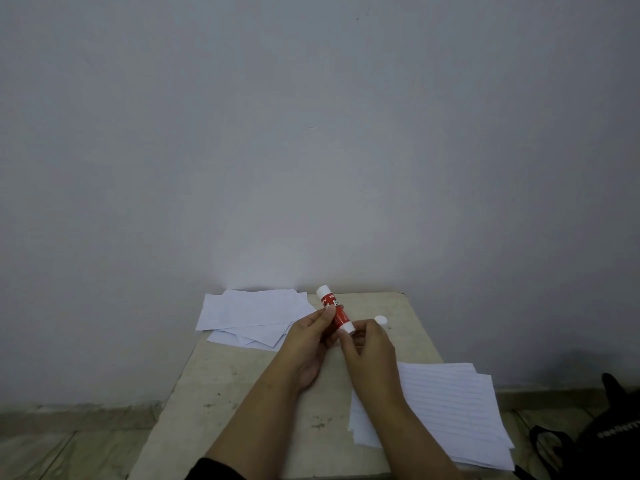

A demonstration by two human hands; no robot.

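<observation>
Over the table (242, 393) the glue stick (335, 312) sits tilted, left hand (311, 344) gripping its middle, right hand (369, 348) pinching its near end

A plain room, maybe at home. A small worn table (242, 375) stands against a bare grey wall (311, 133). Lined sheets (450, 407) lie on it. A black bag (616, 431) sits on the tiled floor (52, 452).

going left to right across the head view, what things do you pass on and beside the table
loose paper pile → glue stick → lined paper stack → black bag
</observation>
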